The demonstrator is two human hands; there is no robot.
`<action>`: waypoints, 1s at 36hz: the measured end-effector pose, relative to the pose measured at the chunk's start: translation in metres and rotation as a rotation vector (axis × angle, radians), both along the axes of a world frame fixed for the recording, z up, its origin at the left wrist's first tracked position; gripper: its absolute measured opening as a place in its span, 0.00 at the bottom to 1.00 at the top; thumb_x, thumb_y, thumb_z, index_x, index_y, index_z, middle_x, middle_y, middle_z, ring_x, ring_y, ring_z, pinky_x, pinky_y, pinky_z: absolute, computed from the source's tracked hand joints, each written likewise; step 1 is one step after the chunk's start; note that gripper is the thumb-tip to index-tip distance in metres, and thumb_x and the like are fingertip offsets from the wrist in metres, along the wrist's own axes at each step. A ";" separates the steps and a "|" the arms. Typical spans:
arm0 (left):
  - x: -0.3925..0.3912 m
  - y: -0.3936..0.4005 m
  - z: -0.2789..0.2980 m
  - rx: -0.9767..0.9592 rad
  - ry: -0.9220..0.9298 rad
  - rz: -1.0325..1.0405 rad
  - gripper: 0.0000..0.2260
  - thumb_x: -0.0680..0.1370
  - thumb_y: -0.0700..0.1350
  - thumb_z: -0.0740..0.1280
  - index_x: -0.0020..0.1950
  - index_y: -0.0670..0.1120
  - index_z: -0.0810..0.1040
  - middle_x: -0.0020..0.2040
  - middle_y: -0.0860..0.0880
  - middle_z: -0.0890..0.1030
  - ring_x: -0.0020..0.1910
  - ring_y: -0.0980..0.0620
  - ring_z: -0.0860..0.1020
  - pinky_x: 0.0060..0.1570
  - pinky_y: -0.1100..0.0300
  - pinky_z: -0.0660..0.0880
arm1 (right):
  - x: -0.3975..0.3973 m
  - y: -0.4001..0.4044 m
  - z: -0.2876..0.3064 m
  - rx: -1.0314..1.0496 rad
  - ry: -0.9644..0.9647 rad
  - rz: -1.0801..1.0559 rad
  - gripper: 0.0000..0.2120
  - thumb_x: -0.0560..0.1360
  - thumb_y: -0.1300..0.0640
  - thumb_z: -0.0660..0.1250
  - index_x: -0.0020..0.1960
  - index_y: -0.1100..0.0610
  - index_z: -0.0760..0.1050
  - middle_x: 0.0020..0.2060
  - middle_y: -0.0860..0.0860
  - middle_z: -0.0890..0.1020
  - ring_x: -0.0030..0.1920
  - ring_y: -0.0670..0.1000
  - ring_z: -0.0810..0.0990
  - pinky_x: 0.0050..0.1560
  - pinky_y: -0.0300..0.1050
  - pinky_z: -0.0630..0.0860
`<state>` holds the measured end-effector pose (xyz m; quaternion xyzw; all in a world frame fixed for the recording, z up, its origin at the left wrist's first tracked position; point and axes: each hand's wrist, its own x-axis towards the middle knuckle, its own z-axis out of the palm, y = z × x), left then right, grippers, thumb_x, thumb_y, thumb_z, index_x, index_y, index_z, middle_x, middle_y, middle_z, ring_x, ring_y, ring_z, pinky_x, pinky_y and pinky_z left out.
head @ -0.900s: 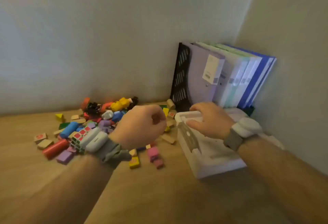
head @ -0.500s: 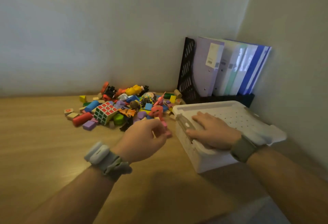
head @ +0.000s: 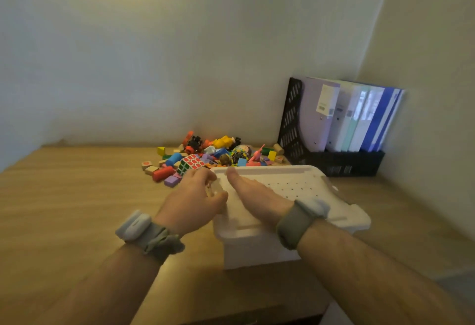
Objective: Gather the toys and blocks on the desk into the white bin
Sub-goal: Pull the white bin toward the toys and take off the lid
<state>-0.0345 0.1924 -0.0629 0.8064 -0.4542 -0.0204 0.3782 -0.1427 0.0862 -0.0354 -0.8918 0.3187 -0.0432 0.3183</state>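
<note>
The white bin stands on the desk in front of me with a perforated face up. My left hand curls its fingers around the bin's left rim. My right hand lies flat on the perforated face, fingers stretched toward the far left corner. Just behind the bin, a pile of toys and blocks spreads along the wall. It includes a Rubik's cube, a red cylinder and a yellow figure. The bin's inside is hidden.
A black file rack with several folders fills the back right corner, close to the bin. Walls close off the back and right. The wooden desk stretches to the left, and its front edge runs below my forearms.
The view has pulled back and up. My left hand came from above the toys to the bin's left rim. My right hand shifted from the rim to lie flat on the bin.
</note>
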 end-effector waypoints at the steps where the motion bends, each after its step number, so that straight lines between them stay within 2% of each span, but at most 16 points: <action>1: 0.001 0.002 0.001 0.030 -0.002 0.025 0.21 0.74 0.57 0.67 0.64 0.53 0.69 0.58 0.53 0.69 0.50 0.54 0.73 0.52 0.56 0.75 | 0.003 0.002 0.002 0.064 -0.024 0.008 0.38 0.74 0.28 0.38 0.76 0.46 0.59 0.76 0.52 0.63 0.75 0.57 0.59 0.75 0.60 0.49; 4: 0.005 0.001 0.002 0.117 0.000 0.088 0.24 0.73 0.58 0.68 0.66 0.53 0.67 0.63 0.51 0.67 0.53 0.54 0.71 0.49 0.60 0.72 | 0.002 -0.005 0.009 0.139 -0.124 -0.025 0.37 0.76 0.30 0.39 0.76 0.49 0.61 0.76 0.53 0.63 0.75 0.56 0.59 0.74 0.54 0.50; 6: 0.006 -0.003 0.003 0.161 0.009 0.127 0.27 0.72 0.60 0.67 0.67 0.53 0.66 0.65 0.50 0.66 0.54 0.53 0.71 0.49 0.59 0.74 | -0.006 -0.019 0.010 -0.002 -0.137 -0.081 0.36 0.77 0.32 0.39 0.74 0.51 0.64 0.73 0.55 0.68 0.73 0.58 0.64 0.74 0.59 0.54; 8: 0.006 -0.007 0.002 0.221 -0.002 0.166 0.30 0.71 0.63 0.66 0.69 0.53 0.63 0.66 0.48 0.65 0.56 0.51 0.71 0.51 0.55 0.76 | -0.019 -0.039 0.008 -0.182 -0.090 -0.121 0.34 0.76 0.33 0.42 0.68 0.52 0.70 0.65 0.57 0.75 0.66 0.61 0.71 0.68 0.64 0.63; 11: 0.008 -0.015 0.000 0.329 -0.024 0.190 0.37 0.70 0.68 0.63 0.72 0.51 0.59 0.67 0.46 0.65 0.60 0.48 0.72 0.53 0.52 0.77 | -0.045 -0.072 0.004 -0.369 0.075 -0.340 0.31 0.73 0.32 0.54 0.67 0.49 0.70 0.63 0.53 0.75 0.63 0.58 0.72 0.62 0.57 0.68; 14: 0.009 -0.018 -0.003 0.411 -0.018 0.165 0.38 0.69 0.70 0.62 0.71 0.50 0.58 0.57 0.50 0.73 0.51 0.52 0.75 0.49 0.55 0.78 | -0.070 -0.103 -0.002 -0.485 0.318 -0.517 0.40 0.68 0.28 0.58 0.72 0.52 0.64 0.68 0.56 0.69 0.66 0.60 0.67 0.64 0.58 0.66; 16: 0.011 -0.020 -0.003 0.428 -0.022 0.162 0.36 0.70 0.69 0.62 0.70 0.49 0.59 0.49 0.52 0.74 0.46 0.54 0.76 0.45 0.55 0.80 | -0.080 -0.119 -0.004 -0.350 0.339 -0.565 0.42 0.69 0.27 0.59 0.72 0.55 0.64 0.65 0.57 0.72 0.63 0.59 0.72 0.63 0.54 0.71; 18: 0.014 -0.020 0.001 0.434 -0.041 0.195 0.34 0.71 0.68 0.63 0.69 0.49 0.61 0.48 0.53 0.74 0.46 0.53 0.77 0.44 0.56 0.79 | -0.084 -0.126 -0.007 -0.205 0.294 -0.536 0.37 0.72 0.29 0.59 0.68 0.56 0.70 0.56 0.53 0.77 0.54 0.54 0.77 0.54 0.48 0.74; 19: 0.016 -0.022 0.003 0.450 -0.058 0.211 0.32 0.72 0.67 0.62 0.67 0.49 0.63 0.47 0.53 0.75 0.46 0.53 0.77 0.44 0.56 0.79 | -0.083 -0.129 -0.008 -0.209 0.284 -0.509 0.34 0.74 0.31 0.59 0.65 0.57 0.73 0.52 0.52 0.78 0.50 0.53 0.77 0.50 0.47 0.74; 22: 0.023 -0.020 0.012 0.525 -0.114 0.243 0.21 0.76 0.62 0.60 0.58 0.46 0.74 0.42 0.51 0.78 0.42 0.54 0.78 0.46 0.56 0.79 | -0.073 -0.127 -0.011 -0.359 0.275 -0.440 0.26 0.78 0.38 0.58 0.60 0.60 0.76 0.49 0.53 0.78 0.48 0.54 0.78 0.47 0.45 0.72; 24: 0.029 -0.018 0.017 0.565 -0.128 0.278 0.18 0.79 0.58 0.58 0.54 0.45 0.76 0.42 0.48 0.79 0.43 0.52 0.78 0.50 0.54 0.79 | -0.065 -0.126 -0.010 -0.405 0.252 -0.411 0.22 0.79 0.41 0.58 0.55 0.59 0.77 0.48 0.55 0.80 0.48 0.55 0.79 0.45 0.45 0.72; 26: 0.037 -0.020 0.022 0.628 -0.136 0.331 0.18 0.80 0.55 0.56 0.56 0.43 0.76 0.45 0.46 0.80 0.47 0.50 0.79 0.54 0.53 0.78 | -0.056 -0.125 -0.010 -0.411 0.237 -0.391 0.19 0.79 0.42 0.58 0.46 0.56 0.76 0.44 0.53 0.80 0.43 0.53 0.79 0.40 0.44 0.71; 28: 0.043 -0.022 0.024 0.696 -0.150 0.371 0.18 0.81 0.52 0.55 0.61 0.42 0.74 0.50 0.45 0.79 0.51 0.49 0.78 0.57 0.53 0.76 | -0.047 -0.124 -0.011 -0.433 0.232 -0.368 0.18 0.79 0.42 0.58 0.42 0.55 0.73 0.39 0.51 0.78 0.41 0.52 0.78 0.39 0.44 0.71; 32: 0.059 -0.036 0.023 0.838 -0.150 0.400 0.17 0.82 0.48 0.57 0.68 0.42 0.70 0.59 0.44 0.77 0.60 0.46 0.75 0.63 0.51 0.72 | -0.030 -0.127 -0.013 -0.462 0.213 -0.329 0.19 0.81 0.43 0.56 0.46 0.57 0.75 0.40 0.51 0.77 0.43 0.52 0.78 0.44 0.46 0.74; 34: 0.062 -0.041 0.024 0.890 -0.153 0.409 0.17 0.81 0.47 0.59 0.69 0.42 0.69 0.60 0.45 0.76 0.60 0.47 0.75 0.62 0.51 0.73 | -0.024 -0.129 -0.012 -0.467 0.206 -0.311 0.19 0.81 0.44 0.55 0.49 0.58 0.76 0.39 0.50 0.77 0.44 0.52 0.78 0.47 0.47 0.76; 36: 0.067 -0.041 0.023 0.893 -0.206 0.383 0.18 0.81 0.46 0.59 0.69 0.42 0.68 0.61 0.45 0.76 0.60 0.47 0.75 0.62 0.52 0.73 | -0.019 -0.130 -0.011 -0.490 0.206 -0.297 0.18 0.82 0.46 0.54 0.49 0.58 0.76 0.37 0.49 0.75 0.43 0.51 0.78 0.44 0.46 0.74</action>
